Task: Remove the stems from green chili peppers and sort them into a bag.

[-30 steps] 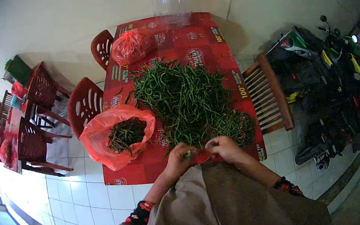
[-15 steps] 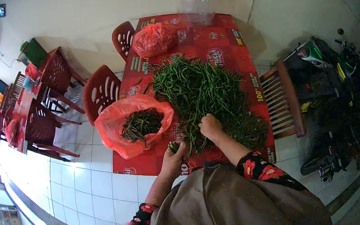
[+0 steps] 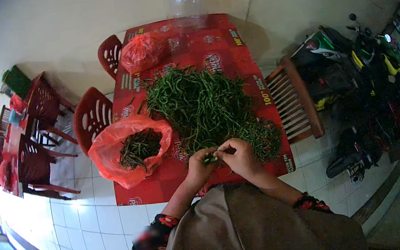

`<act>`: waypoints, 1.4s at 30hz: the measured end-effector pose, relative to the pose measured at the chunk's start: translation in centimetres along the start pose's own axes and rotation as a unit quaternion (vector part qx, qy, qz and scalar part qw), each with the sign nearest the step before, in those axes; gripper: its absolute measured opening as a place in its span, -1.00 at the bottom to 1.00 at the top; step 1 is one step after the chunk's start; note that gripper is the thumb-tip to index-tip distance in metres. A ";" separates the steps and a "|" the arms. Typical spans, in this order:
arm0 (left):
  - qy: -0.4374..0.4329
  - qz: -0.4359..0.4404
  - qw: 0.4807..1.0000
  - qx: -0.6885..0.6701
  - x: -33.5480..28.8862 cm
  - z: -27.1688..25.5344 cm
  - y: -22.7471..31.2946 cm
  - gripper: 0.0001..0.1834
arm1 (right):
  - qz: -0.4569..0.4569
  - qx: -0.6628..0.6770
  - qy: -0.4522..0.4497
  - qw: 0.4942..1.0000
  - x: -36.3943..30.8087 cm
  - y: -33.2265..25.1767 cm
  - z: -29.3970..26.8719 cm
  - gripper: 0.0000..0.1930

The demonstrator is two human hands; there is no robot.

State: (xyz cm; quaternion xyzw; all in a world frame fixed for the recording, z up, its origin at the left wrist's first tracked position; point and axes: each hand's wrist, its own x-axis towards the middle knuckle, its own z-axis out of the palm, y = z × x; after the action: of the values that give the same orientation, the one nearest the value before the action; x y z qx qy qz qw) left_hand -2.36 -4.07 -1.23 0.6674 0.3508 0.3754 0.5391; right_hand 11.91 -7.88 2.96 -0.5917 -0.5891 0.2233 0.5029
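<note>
My left hand (image 3: 199, 169) is closed around a few green chilies (image 3: 210, 159), whose ends poke out past the fingers, just above the table's near edge. Beside it, the thumb and forefinger of my right hand (image 3: 242, 157) pinch together right at the left fingertips; whatever lies between them is too small to tell. Beyond both hands spreads a large heap of long green chilies (image 3: 201, 98). A smaller, finer heap of thin green pieces with red bits (image 3: 266, 140) lies to its right. Left of the heap, an open red plastic bag (image 3: 106, 158) holds dark, thin pods or stems (image 3: 138, 149).
A tied red bag (image 3: 144, 52) and a clear lidded jar (image 3: 187, 4) stand at the far end of the red-covered table (image 3: 155, 187). Red plastic chairs (image 3: 92, 113) flank the left side, a wooden chair (image 3: 293, 102) the right. Motorbikes (image 3: 358, 68) are parked further right.
My right hand has come out of the heap's near edge and over to my left hand. The left hand has risen slightly and moved right. The whole view has shifted.
</note>
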 end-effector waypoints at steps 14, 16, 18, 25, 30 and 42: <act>-0.107 0.053 0.990 0.077 -1.9 -0.9 -0.6 -0.81 | 0.210 -0.023 -0.212 0.954 -1.2 5.9 -4.3 -0.89; -0.051 0.033 0.997 0.049 -1.7 -1.5 -0.4 -0.86 | 0.183 -0.210 -0.153 0.948 -1.4 13.6 -3.9 -0.82; 0.070 -0.072 0.990 -0.101 -2.2 -2.9 -0.7 -0.84 | 0.134 -0.255 -0.151 0.946 -0.1 11.6 -2.0 -0.77; 0.176 -0.175 0.909 -0.336 -2.9 -4.4 1.8 -0.75 | -0.025 -0.251 -0.186 0.950 3.3 10.6 7.6 -0.70; 0.221 -0.230 0.883 -0.343 -3.6 -4.9 0.8 -0.79 | 0.053 -0.226 -0.235 0.944 4.9 10.3 8.2 -0.80; 0.037 -0.116 0.991 -0.060 -0.3 -0.6 0.3 -0.63 | 0.153 0.101 -0.158 0.970 2.0 3.4 0.5 -0.82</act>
State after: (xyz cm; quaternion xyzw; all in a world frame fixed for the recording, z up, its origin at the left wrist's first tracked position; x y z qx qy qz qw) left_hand -3.03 -4.06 -0.89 0.5740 0.4227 0.3554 0.6046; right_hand 13.50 -5.23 0.52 -0.5783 -0.5381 0.4467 0.4202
